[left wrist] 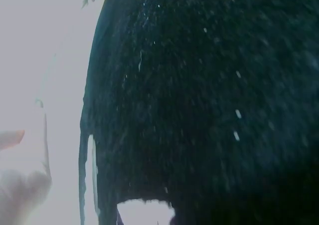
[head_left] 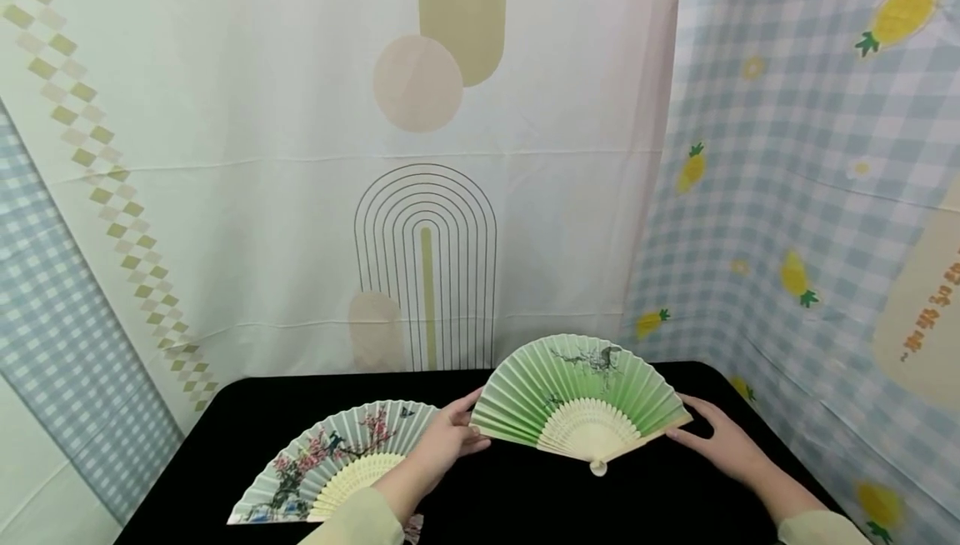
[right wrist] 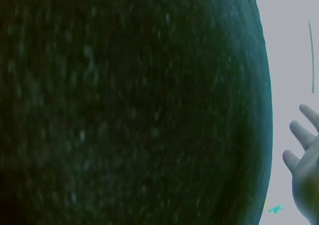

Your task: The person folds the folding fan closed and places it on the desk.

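Observation:
A green folding fan (head_left: 517,382), spread wide with a dark branch pattern and pale ribs, is held upright above the black table. My left hand (head_left: 444,442) grips its left end, fingertips at the edge. At the opposite end, my right hand (head_left: 723,442) pinches the outer rib between thumb and fingers. Another folding fan (head_left: 300,457), pale with pink blossoms, lies spread out at the left, partly covered by my left hand and forearm. The left wrist view shows mostly dark cloth, with a washed-out hand (left wrist: 22,190) at its edge; some fingers (right wrist: 300,135) appear at the right wrist view's side.
Black cloth covers the table (head_left: 555,503), whose corners are rounded. Behind it hangs a white patterned curtain (head_left: 300,262); a blue checked curtain with pineapples (head_left: 817,187) closes off the right. More checked cloth (head_left: 52,303) hangs at the left.

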`<state>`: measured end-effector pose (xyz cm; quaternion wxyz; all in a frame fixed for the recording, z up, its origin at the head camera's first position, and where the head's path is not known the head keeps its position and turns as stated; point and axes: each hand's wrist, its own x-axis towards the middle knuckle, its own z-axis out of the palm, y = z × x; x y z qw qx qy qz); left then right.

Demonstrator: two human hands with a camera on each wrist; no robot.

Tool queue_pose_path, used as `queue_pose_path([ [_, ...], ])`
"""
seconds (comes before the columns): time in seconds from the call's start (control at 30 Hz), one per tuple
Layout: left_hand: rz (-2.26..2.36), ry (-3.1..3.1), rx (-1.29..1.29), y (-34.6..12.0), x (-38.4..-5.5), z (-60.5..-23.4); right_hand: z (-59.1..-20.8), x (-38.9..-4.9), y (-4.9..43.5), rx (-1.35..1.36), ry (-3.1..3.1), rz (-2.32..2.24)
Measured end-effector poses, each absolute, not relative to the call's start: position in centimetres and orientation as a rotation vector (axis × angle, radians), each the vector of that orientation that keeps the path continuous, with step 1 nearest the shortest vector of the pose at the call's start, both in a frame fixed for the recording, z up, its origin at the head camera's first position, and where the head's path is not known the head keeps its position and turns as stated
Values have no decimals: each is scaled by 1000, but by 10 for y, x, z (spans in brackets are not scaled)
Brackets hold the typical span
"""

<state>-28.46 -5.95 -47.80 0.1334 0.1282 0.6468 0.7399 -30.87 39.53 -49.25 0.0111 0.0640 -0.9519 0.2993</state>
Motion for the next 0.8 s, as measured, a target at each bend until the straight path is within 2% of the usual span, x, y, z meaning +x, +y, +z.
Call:
queue_pose_path([
  [0.63, 2148, 1914, 363, -120, -263, -474, -487, -296, 345, 298, -2883, 1039],
  [0.8, 2154, 1919, 360, -134, -260, -476, -484, -293, 330, 328, -2824, 1230],
])
